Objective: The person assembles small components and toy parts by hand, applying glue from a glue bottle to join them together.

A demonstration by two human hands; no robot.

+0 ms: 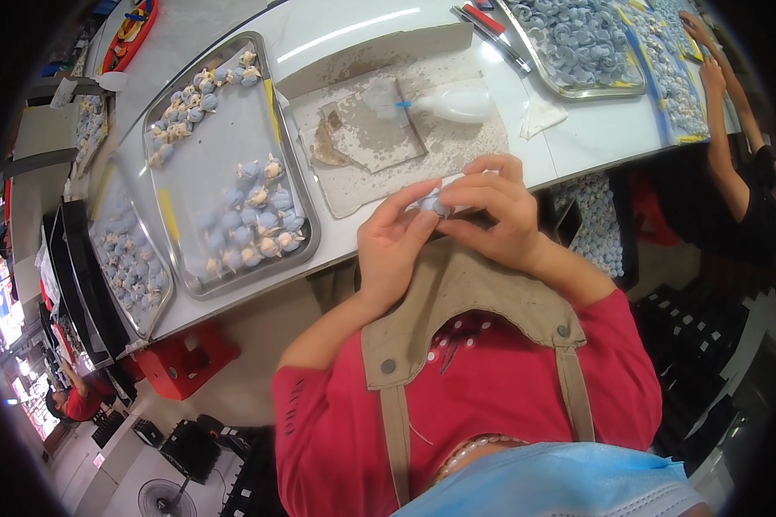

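Close to the table's front edge, my left hand (397, 239) and my right hand (502, 214) meet around a small pale blue-grey piece (434, 203). Fingertips of both hands pinch it, and they cover much of its shape. Just beyond my hands lies a shallow cardboard tray (353, 194) with grey stains. Inside it are a flat, stained plate (375, 138) and a clear squeeze bottle (457, 105) on its side with a blue tip. To the left, a metal tray (306, 202) holds several small blue and cream figures (259, 215).
Another tray of figures (129, 267) stands at far left. A metal tray of loose blue-grey pieces (578, 43) sits at back right, near pens (496, 34) and a white tissue (541, 115). A co-worker's arms (722, 112) reach in at right. A red stool (185, 362) stands below the table.
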